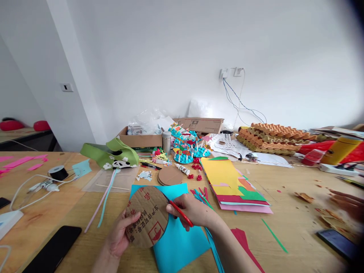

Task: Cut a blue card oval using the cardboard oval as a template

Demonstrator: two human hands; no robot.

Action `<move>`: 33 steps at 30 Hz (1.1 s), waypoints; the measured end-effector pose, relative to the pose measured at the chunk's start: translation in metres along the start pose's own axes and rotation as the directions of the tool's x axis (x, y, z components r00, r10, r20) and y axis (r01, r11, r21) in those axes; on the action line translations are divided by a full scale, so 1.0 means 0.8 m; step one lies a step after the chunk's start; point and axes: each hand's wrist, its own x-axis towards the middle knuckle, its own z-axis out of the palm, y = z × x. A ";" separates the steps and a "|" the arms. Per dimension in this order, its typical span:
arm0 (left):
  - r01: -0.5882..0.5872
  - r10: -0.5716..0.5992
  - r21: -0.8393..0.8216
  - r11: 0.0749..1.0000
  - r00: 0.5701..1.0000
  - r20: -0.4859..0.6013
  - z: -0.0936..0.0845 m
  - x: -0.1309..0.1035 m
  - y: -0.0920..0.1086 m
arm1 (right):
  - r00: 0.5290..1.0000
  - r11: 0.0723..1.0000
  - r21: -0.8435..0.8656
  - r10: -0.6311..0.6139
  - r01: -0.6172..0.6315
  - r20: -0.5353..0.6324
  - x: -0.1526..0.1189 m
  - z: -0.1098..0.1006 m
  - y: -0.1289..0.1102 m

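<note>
A round cardboard disc [148,216] with red printing and an umbrella mark is gripped at its left edge by my left hand [122,231], thumb on top. Under the disc lies a sheet of bright blue paper [182,246], partly hidden by it. My right hand [187,210] is closed around red-handled scissors [182,215]. Their blades point at the disc's upper right edge, over the blue paper; whether they are cutting into it I cannot tell. Just behind sit more cardboard discs [170,176] and a white glue bottle [182,169].
Coloured paper sheets [224,174] are stacked at right of centre. A green felt panda bag [113,153] stands behind left. Phones lie at both sides, the nearer one black [54,248]. Finished blue crafts [183,156], a box [142,140] and egg trays [273,138] line the wall.
</note>
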 end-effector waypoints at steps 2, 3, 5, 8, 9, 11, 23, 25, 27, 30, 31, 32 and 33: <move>-0.002 0.002 0.007 1.000 1.000 -0.004 0.001 -0.001 0.000 | 0.999 1.000 -0.011 0.010 -0.009 0.041 -0.002 -0.003 -0.003; -0.001 0.001 0.010 1.000 1.000 -0.003 0.002 -0.001 0.000 | 0.998 1.000 -0.009 0.012 -0.011 0.054 -0.003 -0.004 -0.004; -0.001 0.001 0.022 1.000 1.000 0.009 0.003 -0.002 0.000 | 0.998 1.000 -0.003 0.001 -0.001 0.069 -0.003 -0.005 -0.004; -0.003 0.001 0.056 0.998 0.999 0.040 0.004 -0.002 -0.001 | 0.997 1.000 0.000 -0.011 0.011 0.072 -0.003 -0.004 -0.003; -0.005 0.002 0.067 0.998 0.999 0.047 0.004 -0.002 -0.002 | 0.998 1.000 -0.003 -0.008 0.008 0.069 -0.003 -0.004 -0.003; -0.012 0.008 0.079 0.997 0.999 0.053 0.003 -0.001 -0.002 | 0.998 1.000 -0.010 0.000 0.001 0.058 -0.003 -0.004 -0.004; 0.002 -0.003 0.095 0.996 1.000 0.004 0.004 -0.001 -0.002 | 0.995 0.993 -0.121 -0.026 0.015 -0.095 0.004 0.001 0.003; 0.005 -0.005 0.096 0.995 1.000 0.007 0.004 -0.001 -0.002 | 0.996 0.995 -0.098 -0.033 0.025 -0.080 0.003 0.000 0.003; -0.001 -0.002 0.098 0.995 1.000 0.022 0.003 -0.001 -0.002 | 0.998 0.995 -0.094 -0.041 0.036 -0.053 0.002 -0.001 0.002; -0.010 0.007 0.105 0.994 0.999 0.037 0.002 -0.001 -0.003 | 0.999 0.995 -0.094 -0.034 0.033 -0.008 0.000 -0.004 0.002; -0.012 0.008 0.110 0.994 0.999 0.035 0.002 -0.001 -0.003 | 1.000 0.996 -0.090 -0.029 0.029 0.002 -0.001 -0.004 0.002; -0.012 0.009 0.114 0.993 1.000 0.030 0.002 -0.001 -0.003 | 1.000 0.996 -0.085 -0.025 0.026 0.008 -0.001 -0.004 0.002; -0.011 0.007 0.116 0.993 1.000 0.029 0.002 -0.001 -0.004 | 1.000 0.996 -0.081 -0.023 0.024 0.013 -0.001 -0.005 0.002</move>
